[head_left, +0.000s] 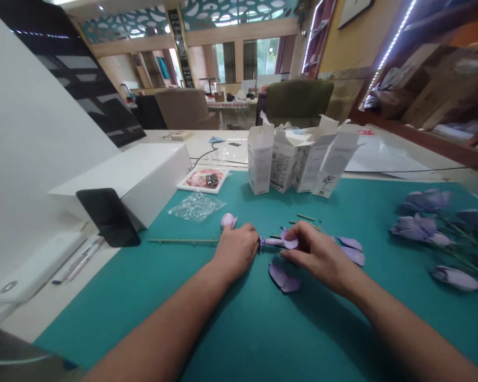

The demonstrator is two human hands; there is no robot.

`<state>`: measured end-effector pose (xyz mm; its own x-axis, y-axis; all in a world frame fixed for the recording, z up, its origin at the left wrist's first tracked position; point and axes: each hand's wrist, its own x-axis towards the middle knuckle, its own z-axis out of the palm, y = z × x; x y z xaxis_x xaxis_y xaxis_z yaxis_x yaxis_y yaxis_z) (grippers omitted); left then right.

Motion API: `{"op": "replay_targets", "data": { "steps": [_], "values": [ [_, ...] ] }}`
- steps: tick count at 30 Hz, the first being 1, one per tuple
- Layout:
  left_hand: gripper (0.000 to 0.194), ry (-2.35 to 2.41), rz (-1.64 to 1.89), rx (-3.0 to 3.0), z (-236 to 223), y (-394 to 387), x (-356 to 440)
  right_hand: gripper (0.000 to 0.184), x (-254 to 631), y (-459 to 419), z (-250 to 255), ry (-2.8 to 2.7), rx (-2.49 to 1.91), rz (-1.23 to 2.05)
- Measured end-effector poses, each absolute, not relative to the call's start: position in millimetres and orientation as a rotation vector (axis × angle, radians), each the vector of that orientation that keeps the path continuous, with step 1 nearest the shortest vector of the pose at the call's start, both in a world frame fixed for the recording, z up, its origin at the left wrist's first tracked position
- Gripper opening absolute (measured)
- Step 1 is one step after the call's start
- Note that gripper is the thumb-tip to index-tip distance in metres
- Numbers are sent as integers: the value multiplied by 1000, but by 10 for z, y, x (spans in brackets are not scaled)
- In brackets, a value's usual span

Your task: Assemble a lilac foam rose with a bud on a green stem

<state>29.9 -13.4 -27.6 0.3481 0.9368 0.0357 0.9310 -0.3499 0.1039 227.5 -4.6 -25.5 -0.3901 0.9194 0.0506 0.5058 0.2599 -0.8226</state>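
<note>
On the teal cutting mat (115,286), my left hand (235,249) is closed snugly around a thin wooden stem (183,240), whose bare end reaches toward the mat's left edge, and its wrapped lilac tip (271,242) pokes out past my fingers. My right hand (314,258) makes a narrow pinch on a lilac petal (289,240) right beside that tip, so my hands nearly touch. Just below my right hand lies a loose petal pair (284,278), two more petals (352,250) sit just beyond its knuckles, and a small pink bud (228,220) lies just past my left hand. Farther up the mat are thin sticks (305,217) and a crumpled plastic bag (197,207), open cartons (302,159) stand along its far edge, and finished lilac flowers (426,228) lie across its right side, well apart from my right hand
</note>
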Motion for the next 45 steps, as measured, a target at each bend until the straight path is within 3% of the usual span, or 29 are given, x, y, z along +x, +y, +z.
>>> {"op": "replay_targets", "data": {
  "steps": [2, 10, 19, 28, 35, 45],
  "values": [
    [32, 1762, 118, 2528, -289, -143, 314, 18, 2312, -41, -277, -2013, -1332, 922],
    [28, 1769, 158, 2542, -381, -163, 359, 39, 2372, 0, -244, -2233, -1164, 463],
    [30, 1777, 160, 2511, -359, -142, 345, 26, 2407, 23, -400, -2139, -1349, 692],
    [30, 1788, 141, 2452, -317, -104, 340, 21, 2262, -20, -351, -2186, -1301, 458],
    [27, 1776, 224, 2400, -355, -60, 306, 10, 2249, -15, -359, -2116, -1420, 678],
    [27, 1776, 254, 2361, -361, -73, 312, 28, 2238, 13, -446, -1933, -1429, 947]
  ]
}}
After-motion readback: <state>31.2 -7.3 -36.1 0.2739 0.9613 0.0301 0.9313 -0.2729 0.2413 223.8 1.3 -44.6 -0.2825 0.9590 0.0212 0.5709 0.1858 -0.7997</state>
